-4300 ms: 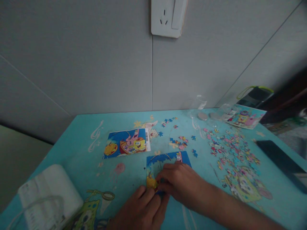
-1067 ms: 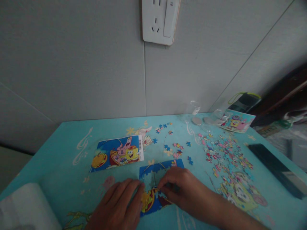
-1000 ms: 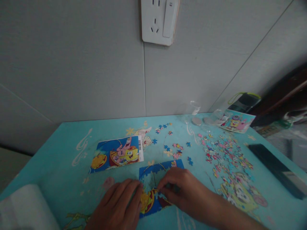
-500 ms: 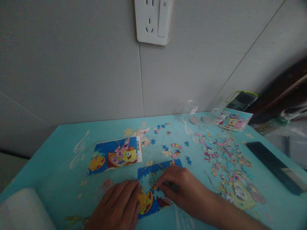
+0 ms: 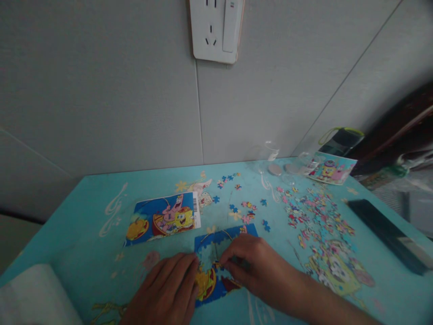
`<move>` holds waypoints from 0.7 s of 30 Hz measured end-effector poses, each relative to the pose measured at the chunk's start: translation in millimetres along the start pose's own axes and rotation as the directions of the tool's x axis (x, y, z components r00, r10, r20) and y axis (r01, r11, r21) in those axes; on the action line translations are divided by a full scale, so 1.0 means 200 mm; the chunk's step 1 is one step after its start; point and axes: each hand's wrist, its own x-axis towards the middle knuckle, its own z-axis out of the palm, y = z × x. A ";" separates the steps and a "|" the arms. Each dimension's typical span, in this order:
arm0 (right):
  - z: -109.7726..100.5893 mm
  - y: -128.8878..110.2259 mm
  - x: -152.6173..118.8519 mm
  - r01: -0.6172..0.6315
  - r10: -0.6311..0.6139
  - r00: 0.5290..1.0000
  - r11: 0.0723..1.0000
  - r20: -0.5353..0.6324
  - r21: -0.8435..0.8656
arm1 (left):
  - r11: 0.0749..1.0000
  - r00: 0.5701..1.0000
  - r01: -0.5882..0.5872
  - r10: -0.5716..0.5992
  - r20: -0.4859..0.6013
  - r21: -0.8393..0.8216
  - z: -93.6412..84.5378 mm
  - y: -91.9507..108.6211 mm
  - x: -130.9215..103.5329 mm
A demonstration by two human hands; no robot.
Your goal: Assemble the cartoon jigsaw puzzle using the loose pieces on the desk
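A partly assembled jigsaw puzzle (image 5: 205,285) lies on the table, showing a blue border, a burger and a gap in the middle. My left hand (image 5: 167,286) rests flat against its left edge, fingers stretched out and side by side. Over the puzzle's right part, my right hand (image 5: 253,259) pinches a small puzzle piece (image 5: 217,265) at the edge of the gap. The hand covers much of that side. Behind the left hand lies a picture card (image 5: 162,219) with the same burger and cartoon figures.
Several loose pieces (image 5: 249,206) lie behind the puzzle, and a big heap of pieces (image 5: 314,212) spreads to the right. A dark long case (image 5: 389,234) lies at the right edge. Clear containers (image 5: 271,151) and another picture card (image 5: 329,169) stand at the back. White tissue (image 5: 37,295) is front left.
Almost nothing differs. My right hand stays pinched at the gap with only a slight shift of the fingers; my left hand holds its place.
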 end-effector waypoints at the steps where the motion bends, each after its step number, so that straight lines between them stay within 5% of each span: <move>1: 0.00 0.00 0.00 -0.002 0.002 1.000 1.000 0.003 0.002 | 1.000 1.000 0.002 -0.002 -0.002 0.001 0.00 0.00 0.00; 21: 0.01 0.01 -0.01 -0.008 0.008 1.000 0.999 0.017 -0.033 | 1.000 0.999 -0.011 0.011 0.035 0.020 0.00 0.01 -0.02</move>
